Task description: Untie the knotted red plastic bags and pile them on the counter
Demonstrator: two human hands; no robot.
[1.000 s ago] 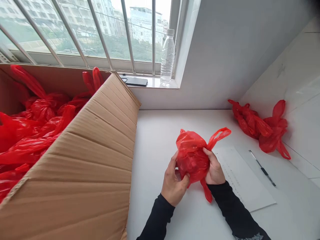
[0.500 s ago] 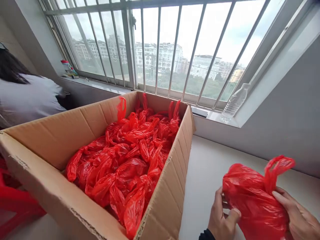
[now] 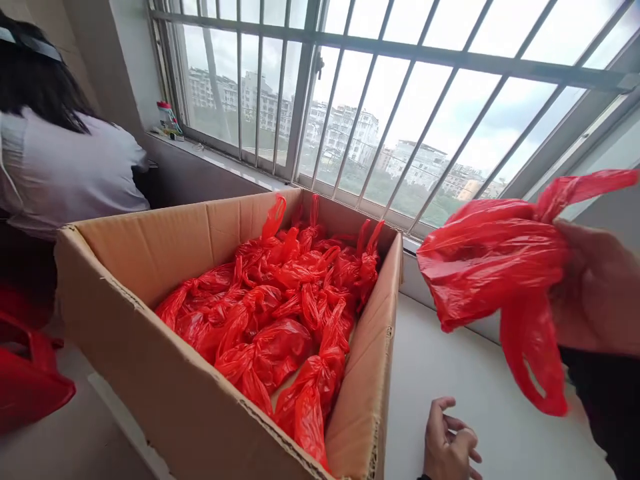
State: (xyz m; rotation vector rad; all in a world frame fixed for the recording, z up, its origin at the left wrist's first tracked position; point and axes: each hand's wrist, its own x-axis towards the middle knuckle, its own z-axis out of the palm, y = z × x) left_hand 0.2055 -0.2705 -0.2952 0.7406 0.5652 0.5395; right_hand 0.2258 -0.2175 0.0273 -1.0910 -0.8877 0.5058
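My right hand (image 3: 595, 293) is raised at the right edge, gripping a tied red plastic bag (image 3: 493, 257) whose handle loops hang below and stick out above. The bag is in the air to the right of a large cardboard box (image 3: 165, 393) filled with several similar knotted red bags (image 3: 280, 313). My left hand (image 3: 450, 447) rests low on the white table (image 3: 480, 400), fingers loosely curled and apart, holding nothing.
A barred window (image 3: 380, 113) runs behind the box. Another person in a white shirt (image 3: 65, 173) sits at the far left, facing away. A red bag (image 3: 30, 380) lies at the left edge. Small items (image 3: 169, 120) stand on the sill.
My right hand has lifted the red bag up off the table toward the box. My left hand has let go of it and stayed low on the table. My view turned further left.
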